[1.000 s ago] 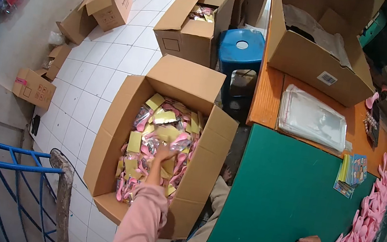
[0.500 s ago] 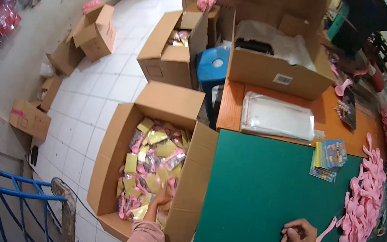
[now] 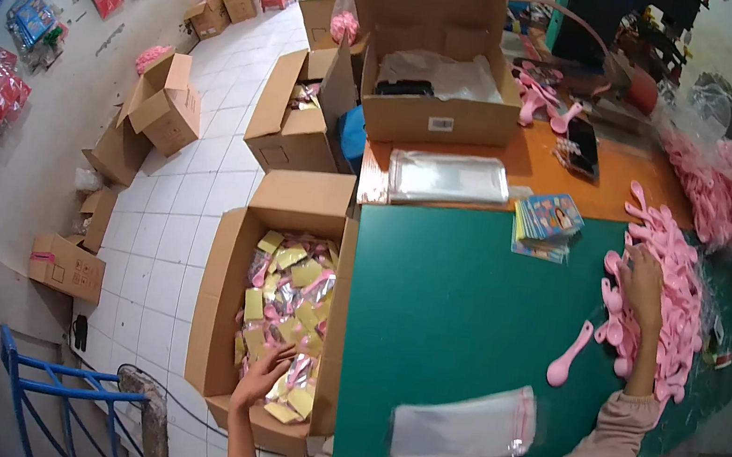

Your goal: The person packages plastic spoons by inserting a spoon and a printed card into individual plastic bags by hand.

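Pink spoons (image 3: 672, 303) under right hand (image 3: 642, 284); left hand (image 3: 264, 374) over packet box (image 3: 222, 302).

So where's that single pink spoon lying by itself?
In the head view, the lone pink spoon lies on the green table, to the person's right, just left of the pink spoon pile where the right hand rests.

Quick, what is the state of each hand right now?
Left hand: open, over packets in the box.
Right hand: on the pink spoons; grip cannot be told.
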Motion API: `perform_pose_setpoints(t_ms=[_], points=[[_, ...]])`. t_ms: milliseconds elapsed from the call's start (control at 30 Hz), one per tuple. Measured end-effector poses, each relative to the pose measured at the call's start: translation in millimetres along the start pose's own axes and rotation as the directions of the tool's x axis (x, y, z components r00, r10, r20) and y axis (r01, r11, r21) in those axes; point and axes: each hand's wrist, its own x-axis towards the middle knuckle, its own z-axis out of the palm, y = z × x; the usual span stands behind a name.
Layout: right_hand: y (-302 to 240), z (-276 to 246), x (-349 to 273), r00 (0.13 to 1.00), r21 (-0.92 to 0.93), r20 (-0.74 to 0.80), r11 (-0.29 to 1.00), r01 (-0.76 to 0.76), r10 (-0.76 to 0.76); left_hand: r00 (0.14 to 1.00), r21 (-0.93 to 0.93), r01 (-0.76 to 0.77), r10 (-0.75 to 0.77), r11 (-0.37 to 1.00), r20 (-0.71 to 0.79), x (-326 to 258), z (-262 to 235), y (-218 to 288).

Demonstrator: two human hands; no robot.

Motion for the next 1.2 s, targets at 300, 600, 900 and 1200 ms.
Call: perform_pose_setpoints(t_ms=[300, 600, 900, 1200], points=[[-46, 35, -32, 0.996, 0.044, 0.0, 0.995, 0.087, -0.087, 0.912, 0.228, -0.277, 0.33, 0.933, -0.242, -69, 63, 140], [-42, -11, -10, 0.982, 0.204, 0.17, 0.978, 0.041, -0.077, 0.557, 0.425, -0.826, 0.659, 0.371, 0.506, -33, 206, 211], [4, -30, -10, 0.953, 0.073, 0.301, 0.997, 0.014, -0.035, 0.647, 0.112, -0.683, 0.528, 0.721, 0.55, 8, 219, 192], [-4, -75, -24, 0.971, 0.46, 0.138, 0.881, 0.113, -0.197, 0.661, -0.072, -0.66, 0.624, 0.748, 0.417, 9, 208, 196]])
